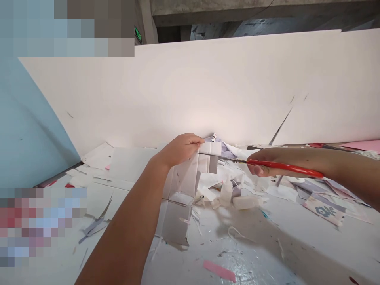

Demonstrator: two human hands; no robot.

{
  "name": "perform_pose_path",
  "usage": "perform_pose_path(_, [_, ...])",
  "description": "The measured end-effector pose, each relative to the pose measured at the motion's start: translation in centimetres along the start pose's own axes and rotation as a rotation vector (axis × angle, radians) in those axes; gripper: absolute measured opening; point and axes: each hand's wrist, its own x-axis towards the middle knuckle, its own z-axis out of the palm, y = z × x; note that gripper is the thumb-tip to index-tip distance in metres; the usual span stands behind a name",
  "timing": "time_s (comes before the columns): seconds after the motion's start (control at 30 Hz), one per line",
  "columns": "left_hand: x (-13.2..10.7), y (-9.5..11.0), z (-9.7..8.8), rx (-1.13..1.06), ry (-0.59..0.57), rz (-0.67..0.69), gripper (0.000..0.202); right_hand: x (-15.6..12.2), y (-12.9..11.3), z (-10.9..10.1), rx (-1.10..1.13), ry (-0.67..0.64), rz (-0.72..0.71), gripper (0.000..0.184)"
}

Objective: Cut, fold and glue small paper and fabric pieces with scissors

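Observation:
My left hand (181, 149) grips the top of a creased sheet of white cardboard (181, 180), thumb and fingers closed on its upper edge. The cardboard is folded into panels and hangs down to the table. In my right hand (267, 158) is a pair of scissors (282, 167) with red handles. Their thin blades lie across the cardboard's upper right flap, just right of my left fingers. How far the blades are apart I cannot make out. Below the flap, two small whitish bottles (245, 202) are among paper scraps.
White paper scraps (285, 192) litter the table (213, 245) to the right. A pink strip (219, 270) lies at the front, a printed card (325, 210) at the right. A tall white board (208, 87) stands along the back, a blue panel (26, 130) at the left.

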Motion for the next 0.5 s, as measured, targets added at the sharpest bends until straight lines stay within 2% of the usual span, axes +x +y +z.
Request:
perform_pose_path(0.2, [0.0,0.2,0.0,0.012,-0.004,-0.019,0.027,0.8,0.0,0.0,-0.007,0.061,0.132,0.049])
perform_pose_path(0.33, [0.0,0.2,0.0,-0.013,0.010,-0.019,0.027,0.7,-0.5,0.2,-0.089,0.128,0.157,0.049])
perform_pose_path(0.5, [0.0,0.4,-0.1,-0.024,0.011,-0.021,0.027,0.6,-0.8,0.6,-0.082,0.150,0.187,0.050])
